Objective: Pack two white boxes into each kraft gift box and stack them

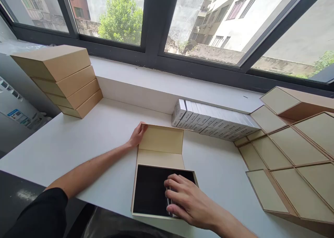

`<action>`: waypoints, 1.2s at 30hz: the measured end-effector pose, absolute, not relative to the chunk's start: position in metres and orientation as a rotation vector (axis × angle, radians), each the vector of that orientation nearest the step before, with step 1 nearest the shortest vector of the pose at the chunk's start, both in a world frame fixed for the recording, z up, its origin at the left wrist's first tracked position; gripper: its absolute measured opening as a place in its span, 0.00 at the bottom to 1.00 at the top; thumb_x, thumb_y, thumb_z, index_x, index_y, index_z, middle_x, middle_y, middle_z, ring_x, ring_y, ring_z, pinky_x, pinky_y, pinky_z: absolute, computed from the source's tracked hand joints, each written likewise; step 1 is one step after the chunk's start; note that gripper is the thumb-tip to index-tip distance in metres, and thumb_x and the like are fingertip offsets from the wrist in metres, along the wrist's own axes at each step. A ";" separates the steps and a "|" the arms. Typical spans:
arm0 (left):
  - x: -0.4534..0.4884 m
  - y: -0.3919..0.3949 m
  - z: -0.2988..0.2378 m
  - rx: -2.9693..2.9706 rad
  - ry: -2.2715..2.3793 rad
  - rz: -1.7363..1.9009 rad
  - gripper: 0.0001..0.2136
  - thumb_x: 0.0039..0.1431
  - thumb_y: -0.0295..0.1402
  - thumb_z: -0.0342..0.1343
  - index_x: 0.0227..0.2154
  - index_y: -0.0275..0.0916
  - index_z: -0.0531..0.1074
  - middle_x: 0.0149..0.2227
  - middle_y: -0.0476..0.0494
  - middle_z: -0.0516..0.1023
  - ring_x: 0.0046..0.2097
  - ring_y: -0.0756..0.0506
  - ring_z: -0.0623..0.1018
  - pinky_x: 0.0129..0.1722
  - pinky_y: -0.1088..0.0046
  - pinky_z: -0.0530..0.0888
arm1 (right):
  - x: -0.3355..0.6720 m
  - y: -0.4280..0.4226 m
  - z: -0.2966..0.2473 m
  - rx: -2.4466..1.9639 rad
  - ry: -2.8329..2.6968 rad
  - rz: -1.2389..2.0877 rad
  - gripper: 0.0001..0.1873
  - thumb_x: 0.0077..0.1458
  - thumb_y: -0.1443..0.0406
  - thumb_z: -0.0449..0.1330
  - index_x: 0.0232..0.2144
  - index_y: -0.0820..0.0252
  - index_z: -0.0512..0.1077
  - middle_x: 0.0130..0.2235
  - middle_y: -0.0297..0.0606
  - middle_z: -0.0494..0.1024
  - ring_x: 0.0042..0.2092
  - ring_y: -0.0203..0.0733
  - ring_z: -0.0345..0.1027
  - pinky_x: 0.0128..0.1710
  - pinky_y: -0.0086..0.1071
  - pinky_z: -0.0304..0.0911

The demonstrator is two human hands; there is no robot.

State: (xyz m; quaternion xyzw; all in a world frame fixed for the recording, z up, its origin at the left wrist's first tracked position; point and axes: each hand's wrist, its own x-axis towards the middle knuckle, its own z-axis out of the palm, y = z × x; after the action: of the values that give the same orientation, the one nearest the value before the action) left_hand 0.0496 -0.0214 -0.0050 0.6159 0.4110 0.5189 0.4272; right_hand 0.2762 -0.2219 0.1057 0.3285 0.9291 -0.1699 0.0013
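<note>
Pinching open lid (pixel 160 139) at far left corner with left hand (pixel 137 134); curling right hand (pixel 189 199) partway around small pale-edged item (pixel 168 200) over black lining (pixel 150 189) of box (pixel 151 216). Can't tell if clamped or only touched. See box on white table (pixel 112 126), with stacked white cartons (pixel 219 121) beyond to right.
</note>
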 end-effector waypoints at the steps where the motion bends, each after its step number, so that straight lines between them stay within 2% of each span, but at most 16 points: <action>1: 0.050 -0.022 -0.004 1.540 1.015 1.292 0.23 0.64 0.57 0.44 0.34 0.40 0.64 0.30 0.49 0.64 0.33 0.48 0.64 0.34 0.73 0.63 | 0.277 -0.222 0.104 1.001 2.904 -0.533 0.20 0.66 0.51 0.51 0.35 0.59 0.72 0.46 0.44 0.75 0.51 0.48 0.65 0.50 0.42 0.63; 5: 0.050 -0.023 -0.004 1.538 0.989 1.290 0.21 0.65 0.56 0.45 0.34 0.40 0.64 0.29 0.50 0.62 0.32 0.49 0.62 0.32 0.73 0.62 | 0.277 -0.221 0.095 0.914 2.914 -0.558 0.25 0.66 0.47 0.48 0.31 0.59 0.73 0.38 0.42 0.76 0.53 0.49 0.65 0.56 0.45 0.58; 10: 0.050 -0.024 -0.004 1.544 1.000 1.277 0.22 0.65 0.56 0.44 0.34 0.40 0.65 0.28 0.50 0.62 0.31 0.49 0.62 0.31 0.73 0.62 | 0.278 -0.220 0.083 0.852 3.013 -0.589 0.29 0.67 0.47 0.46 0.26 0.59 0.72 0.28 0.39 0.75 0.57 0.47 0.67 0.68 0.47 0.41; 16: 0.051 -0.024 -0.003 1.554 1.008 1.273 0.22 0.65 0.57 0.44 0.33 0.41 0.64 0.27 0.50 0.62 0.30 0.49 0.61 0.30 0.73 0.62 | 0.274 -0.221 0.079 0.812 3.092 -0.589 0.32 0.68 0.47 0.45 0.22 0.59 0.70 0.24 0.38 0.73 0.53 0.46 0.70 0.68 0.47 0.44; 19: 0.051 -0.024 -0.003 1.568 1.012 1.254 0.23 0.65 0.57 0.43 0.33 0.41 0.64 0.28 0.50 0.62 0.30 0.49 0.62 0.31 0.74 0.62 | 0.271 -0.220 0.095 0.786 3.236 -0.548 0.30 0.68 0.47 0.43 0.28 0.60 0.73 0.29 0.40 0.77 0.51 0.45 0.71 0.63 0.46 0.53; 21: 0.051 -0.024 -0.002 1.570 1.009 1.252 0.23 0.65 0.57 0.43 0.33 0.41 0.64 0.28 0.50 0.62 0.31 0.49 0.62 0.31 0.74 0.62 | 0.273 -0.211 0.116 0.889 3.362 -0.470 0.24 0.70 0.52 0.46 0.36 0.61 0.74 0.34 0.41 0.79 0.47 0.43 0.72 0.54 0.41 0.62; 24: 0.051 -0.025 -0.002 1.565 0.994 1.267 0.22 0.65 0.56 0.44 0.33 0.40 0.65 0.28 0.50 0.63 0.31 0.49 0.62 0.31 0.74 0.62 | 0.282 -0.173 0.156 1.544 3.367 -0.226 0.17 0.69 0.59 0.50 0.35 0.60 0.74 0.31 0.38 0.78 0.36 0.39 0.72 0.37 0.33 0.64; 26: 0.051 -0.025 -0.001 1.560 0.989 1.271 0.22 0.64 0.57 0.45 0.33 0.40 0.65 0.28 0.50 0.63 0.31 0.49 0.62 0.31 0.73 0.62 | 0.289 -0.131 0.180 2.109 3.034 -0.026 0.19 0.67 0.54 0.51 0.32 0.59 0.74 0.28 0.37 0.76 0.30 0.39 0.69 0.32 0.32 0.61; 28: 0.051 -0.026 0.000 1.561 0.993 1.269 0.23 0.63 0.58 0.44 0.33 0.40 0.65 0.28 0.50 0.63 0.31 0.49 0.62 0.31 0.73 0.62 | 0.292 -0.085 0.194 2.371 2.595 0.113 0.23 0.67 0.49 0.48 0.35 0.58 0.74 0.31 0.38 0.78 0.32 0.41 0.70 0.30 0.32 0.58; 31: 0.052 -0.027 0.001 1.564 0.997 1.261 0.23 0.63 0.58 0.44 0.33 0.41 0.64 0.27 0.51 0.61 0.30 0.49 0.61 0.30 0.74 0.61 | 0.290 -0.025 0.198 2.434 2.086 0.295 0.26 0.66 0.47 0.46 0.43 0.59 0.72 0.37 0.44 0.79 0.39 0.48 0.73 0.33 0.34 0.57; 34: 0.053 -0.027 0.002 1.552 0.985 1.260 0.22 0.64 0.57 0.44 0.33 0.40 0.64 0.26 0.52 0.59 0.29 0.50 0.60 0.29 0.74 0.59 | 0.283 0.010 0.190 2.412 1.964 0.399 0.28 0.63 0.46 0.50 0.46 0.65 0.70 0.37 0.52 0.79 0.41 0.54 0.73 0.35 0.37 0.56; 36: 0.053 -0.026 0.002 1.545 0.976 1.260 0.21 0.65 0.55 0.44 0.32 0.40 0.64 0.26 0.52 0.59 0.29 0.50 0.59 0.28 0.74 0.59 | 0.279 0.019 0.184 2.369 1.952 0.435 0.27 0.63 0.48 0.51 0.47 0.67 0.69 0.37 0.53 0.79 0.41 0.55 0.73 0.35 0.36 0.56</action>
State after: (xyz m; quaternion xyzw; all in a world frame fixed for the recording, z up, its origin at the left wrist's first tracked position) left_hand 0.0535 -0.0258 0.0023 0.6234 0.3938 0.5085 0.4446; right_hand 0.2791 0.0192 0.1845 0.7640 0.6295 0.1402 0.0205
